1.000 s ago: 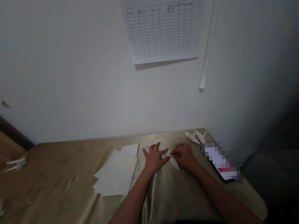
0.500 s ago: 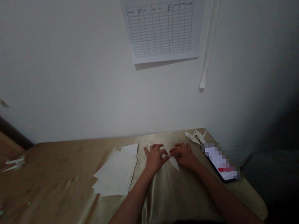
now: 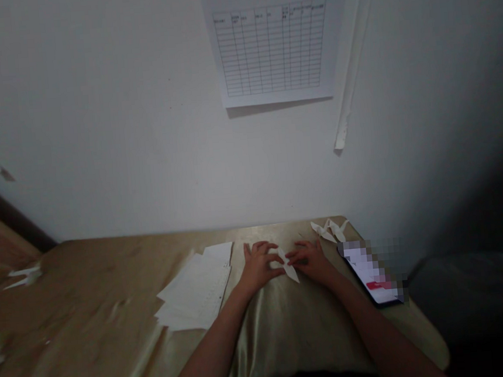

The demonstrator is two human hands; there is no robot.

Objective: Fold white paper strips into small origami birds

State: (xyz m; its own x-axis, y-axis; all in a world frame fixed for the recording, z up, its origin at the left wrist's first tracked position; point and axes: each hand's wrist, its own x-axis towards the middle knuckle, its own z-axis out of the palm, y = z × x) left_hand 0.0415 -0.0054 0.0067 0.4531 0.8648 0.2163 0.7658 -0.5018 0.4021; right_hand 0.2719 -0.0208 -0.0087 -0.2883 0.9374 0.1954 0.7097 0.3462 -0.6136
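Note:
A small white folded paper (image 3: 291,272), shaped like a narrow diamond, lies on the cloth between my hands. My left hand (image 3: 260,265) has its thumb and index finger at the paper's left edge, with the other fingers spread above. From the other side, my right hand (image 3: 311,259) presses its fingertips onto the paper's middle. Folded white paper cranes (image 3: 334,230) rest beyond my right hand, near the table's back corner. To the left of my left hand is a fanned stack of white paper sheets (image 3: 196,292).
A phone (image 3: 376,277) with a lit, partly blurred screen lies at the table's right edge. The table (image 3: 111,294) wears a shiny gold-brown cloth. More folded paper (image 3: 26,275) sits at the far left. A printed chart (image 3: 272,49) hangs on the wall behind.
My left fingers have opened slightly and shifted toward the paper's left edge. The right fingers have moved back a little, exposing more of the paper, which has shifted slightly away from me.

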